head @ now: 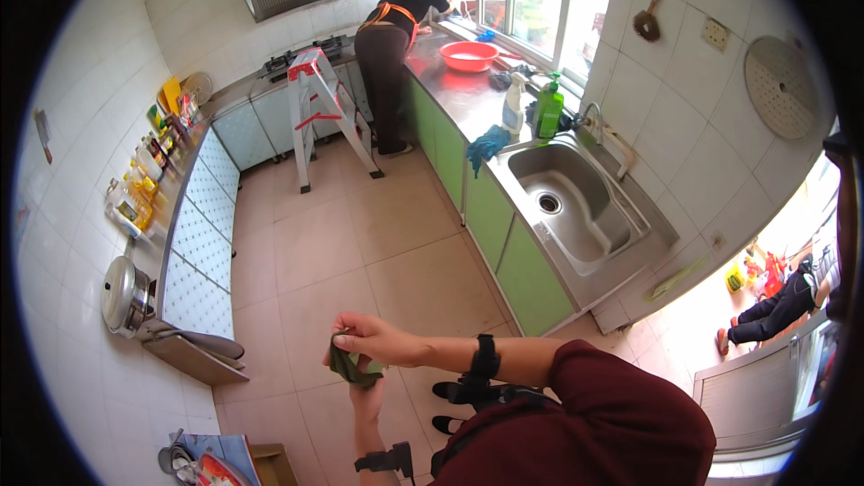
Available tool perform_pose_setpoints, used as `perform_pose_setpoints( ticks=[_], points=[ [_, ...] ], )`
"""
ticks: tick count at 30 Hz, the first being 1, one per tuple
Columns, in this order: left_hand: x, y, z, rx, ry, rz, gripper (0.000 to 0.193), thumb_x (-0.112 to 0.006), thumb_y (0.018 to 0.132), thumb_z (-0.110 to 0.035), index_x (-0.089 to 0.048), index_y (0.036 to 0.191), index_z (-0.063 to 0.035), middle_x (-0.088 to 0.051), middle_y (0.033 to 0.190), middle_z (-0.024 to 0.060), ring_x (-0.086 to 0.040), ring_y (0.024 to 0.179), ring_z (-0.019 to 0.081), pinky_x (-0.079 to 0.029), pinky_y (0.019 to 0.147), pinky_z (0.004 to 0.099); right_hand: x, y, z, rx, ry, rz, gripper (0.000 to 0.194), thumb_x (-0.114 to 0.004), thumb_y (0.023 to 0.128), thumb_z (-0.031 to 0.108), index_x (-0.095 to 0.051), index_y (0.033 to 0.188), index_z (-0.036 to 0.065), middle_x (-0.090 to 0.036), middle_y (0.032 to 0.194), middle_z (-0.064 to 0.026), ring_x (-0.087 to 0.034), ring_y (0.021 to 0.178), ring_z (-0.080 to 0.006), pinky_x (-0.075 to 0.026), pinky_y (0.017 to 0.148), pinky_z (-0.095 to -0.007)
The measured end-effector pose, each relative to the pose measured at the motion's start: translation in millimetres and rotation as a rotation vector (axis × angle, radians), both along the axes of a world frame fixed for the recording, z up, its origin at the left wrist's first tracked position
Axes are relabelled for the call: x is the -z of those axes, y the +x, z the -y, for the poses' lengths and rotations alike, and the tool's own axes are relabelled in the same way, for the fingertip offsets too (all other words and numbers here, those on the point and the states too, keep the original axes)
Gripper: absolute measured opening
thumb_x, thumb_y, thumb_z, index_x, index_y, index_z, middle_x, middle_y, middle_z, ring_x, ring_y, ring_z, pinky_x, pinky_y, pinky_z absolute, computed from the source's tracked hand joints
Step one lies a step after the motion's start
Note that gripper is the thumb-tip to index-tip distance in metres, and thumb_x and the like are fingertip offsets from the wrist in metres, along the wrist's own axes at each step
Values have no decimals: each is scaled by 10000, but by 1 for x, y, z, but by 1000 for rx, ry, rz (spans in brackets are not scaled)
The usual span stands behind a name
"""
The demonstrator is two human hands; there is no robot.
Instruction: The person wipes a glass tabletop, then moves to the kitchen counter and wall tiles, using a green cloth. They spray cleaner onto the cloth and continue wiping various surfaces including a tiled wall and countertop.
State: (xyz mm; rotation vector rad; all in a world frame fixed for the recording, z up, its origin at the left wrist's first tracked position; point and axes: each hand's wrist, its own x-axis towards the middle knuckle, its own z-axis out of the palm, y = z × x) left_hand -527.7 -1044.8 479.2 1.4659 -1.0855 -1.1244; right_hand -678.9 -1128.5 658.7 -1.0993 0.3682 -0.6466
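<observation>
My right hand (371, 339) pinches the upper edge of a crumpled dark green cloth (356, 370), fingers bent around it. From below, my left hand (368, 397) meets the same cloth. It covers most of that hand, so I cannot tell how those fingers are closed. A paler green patch shows at the cloth's right side; whether the piece is a glove or a rag is unclear. Both hands are held together above the tiled floor (317, 324), in front of my body. Black straps circle both of my forearms.
An aluminium stepladder (334, 115) stands near a person (398, 34) leaning over the window counter. Right of me is a steel sink (574, 196), with a blue-green cloth or glove (487, 147) over the counter edge. Bottles (138, 192) and a lidded pot (125, 293) line the opposite counter.
</observation>
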Motion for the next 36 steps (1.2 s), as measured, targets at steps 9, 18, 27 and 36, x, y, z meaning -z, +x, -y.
perform_pose_setpoints(
  ticks=[9, 18, 27, 36],
  points=[
    [-23, -5, -39, -123, 228, -448, 511, -722, 789, 46, -473, 1226, -45, -552, 1157, 86, -562, 1062, 217, -518, 853, 351, 46, -68, 12, 396, 84, -146, 151, -498, 1007, 226, -476, 1052, 83, -680, 1014, -75, -626, 873, -134, -520, 609, -290],
    [-74, -26, -51, -108, -11, -559, 637, -661, 754, 122, -405, 1311, -47, -497, 1267, 121, -510, 1183, 259, -421, 1037, 404, 131, -100, -9, 245, -295, -544, 663, -692, 874, 438, -407, 1387, 128, -512, 1323, -181, -511, 1206, -288, -442, 987, -409],
    [-86, -133, -46, 141, 77, -325, 747, -651, 828, 43, -246, 1443, -86, -419, 1365, 144, -436, 1268, 262, -425, 1016, 384, 135, -149, -56, 166, 298, -139, 588, -753, 827, 372, -546, 1287, 70, -619, 1157, -72, -569, 1059, -148, -478, 909, -309],
    [-77, -127, -86, -77, 164, -83, 679, -646, 855, -10, -310, 1440, -84, -468, 1291, 172, -554, 1133, 252, -494, 890, 339, 133, -344, 15, 1037, -94, -559, 416, -777, 710, 310, -648, 1029, 75, -687, 906, -84, -658, 850, -193, -522, 770, -338]
  ],
)
